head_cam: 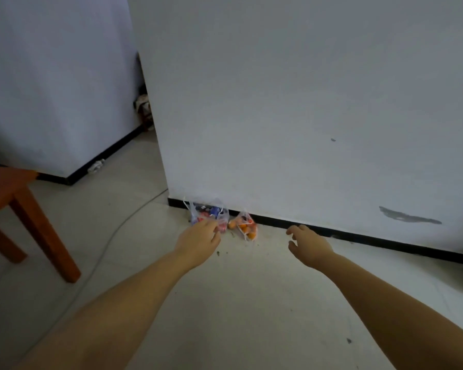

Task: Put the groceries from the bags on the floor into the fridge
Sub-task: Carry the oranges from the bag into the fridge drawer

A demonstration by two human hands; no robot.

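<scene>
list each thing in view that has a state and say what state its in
left hand: reaching out, fingers at the bag with the red and blue packs; grip unclear
right hand: open, holding nothing, reaching out beside the bags
bag with the red and blue packs: on the floor by the wall, top loose
bag of orange fruit: on the floor by the wall, untouched
wooden table: standing upright
cable: lying slack along the floor

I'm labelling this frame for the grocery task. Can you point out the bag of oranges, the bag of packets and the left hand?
bag of oranges (246,227): head view, on the fruit inside.
bag of packets (207,210): head view, on its upper part.
left hand (198,240): head view, on its back.
</scene>
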